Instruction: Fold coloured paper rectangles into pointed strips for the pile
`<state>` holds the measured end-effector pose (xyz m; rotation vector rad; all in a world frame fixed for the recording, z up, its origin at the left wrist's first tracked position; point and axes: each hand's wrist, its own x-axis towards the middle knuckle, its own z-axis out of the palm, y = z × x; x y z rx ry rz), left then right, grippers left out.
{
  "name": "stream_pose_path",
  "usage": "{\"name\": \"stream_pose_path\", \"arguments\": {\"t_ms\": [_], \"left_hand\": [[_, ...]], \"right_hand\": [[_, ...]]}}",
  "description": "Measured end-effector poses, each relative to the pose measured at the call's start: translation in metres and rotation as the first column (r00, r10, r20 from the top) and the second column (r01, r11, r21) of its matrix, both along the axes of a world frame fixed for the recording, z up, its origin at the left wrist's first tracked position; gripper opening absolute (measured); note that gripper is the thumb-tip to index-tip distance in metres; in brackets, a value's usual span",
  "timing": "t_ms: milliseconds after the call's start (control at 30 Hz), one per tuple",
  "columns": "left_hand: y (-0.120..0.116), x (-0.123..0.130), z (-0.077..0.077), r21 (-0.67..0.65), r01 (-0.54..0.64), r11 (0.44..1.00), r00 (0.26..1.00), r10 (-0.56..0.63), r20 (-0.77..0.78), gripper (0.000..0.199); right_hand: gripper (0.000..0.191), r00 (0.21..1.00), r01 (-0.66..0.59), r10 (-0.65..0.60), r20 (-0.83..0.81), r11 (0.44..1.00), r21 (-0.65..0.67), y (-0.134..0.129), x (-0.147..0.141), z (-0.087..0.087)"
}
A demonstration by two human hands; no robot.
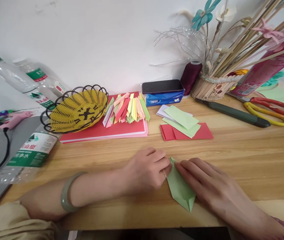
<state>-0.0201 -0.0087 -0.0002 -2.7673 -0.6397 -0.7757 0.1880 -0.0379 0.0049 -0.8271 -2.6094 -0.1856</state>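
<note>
A light green sheet of paper, folded to a point at its far end, lies on the wooden table between my hands. My left hand has its fingers curled and pinches the paper's left edge near the tip. My right hand lies flat along the paper's right edge, fingers stretched out, with the fingertips by the tip. Just beyond are red paper slips with light green slips stacked over them. Folded paper pieces in several colours rest on a stack of red sheets.
A yellow woven basket and plastic bottles stand at the left. Against the wall, a phone tops a blue tissue pack, beside a purple thread spool. A dark green cutter and scissors lie at the right.
</note>
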Motion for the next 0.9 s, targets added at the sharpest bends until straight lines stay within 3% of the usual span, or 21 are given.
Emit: {"name": "stream_pose_path", "arguments": {"t_ms": [233,500,900], "left_hand": [[0.000,0.000,-0.001,-0.023,-0.003,1.000,1.000,0.003,-0.005,0.028],[-0.001,0.000,-0.002,-0.036,-0.024,0.999,0.999,0.023,-0.023,0.027],[-0.001,0.000,-0.001,0.019,-0.015,1.000,1.000,0.015,-0.026,0.028]], "right_hand": [[0.031,1.000,-0.008,0.008,0.004,1.000,-0.004,0.001,-0.001,0.001],[0.032,0.996,-0.058,0.059,0.066,0.998,-0.018,0.005,-0.004,0.015],[0.032,1.000,0.000,0.000,-0.004,1.000,-0.019,0.000,0.001,0.002]]}}
